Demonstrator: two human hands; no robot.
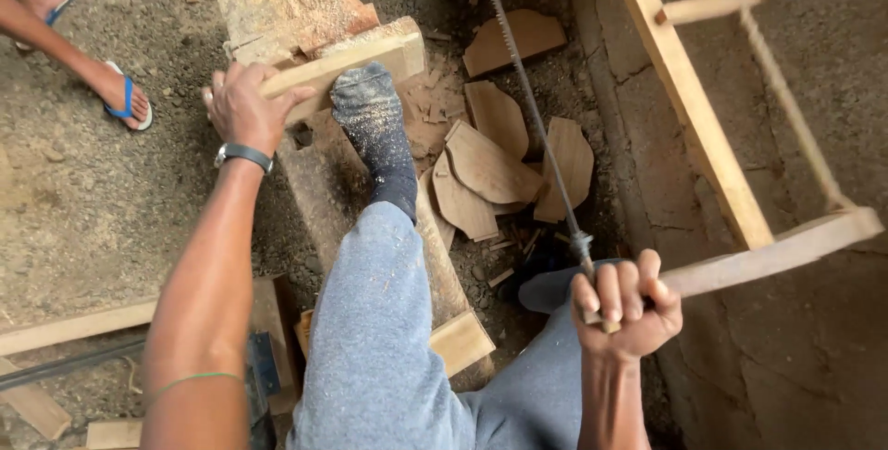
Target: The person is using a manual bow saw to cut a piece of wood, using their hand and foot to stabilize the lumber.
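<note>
A long wooden beam [314, 182] runs across the dirt floor [83, 182], with the person's grey-trousered leg and dusty sock [375, 126] resting on it. A wooden bow saw [731, 182], braced with twisted cord, stands to the right; its thin blade [527, 98] slants up past the right fingers. Curved offcuts [490, 168] lie heaped on the ground between both sets of fingers. A pale plank [347, 66] lies across the beam top, just under the left fingers. The left hand [242, 110] is wrapped tight around the plank's end. The right hand [624, 307] is fisted closed on the saw's handle. No containers show anywhere here.
</note>
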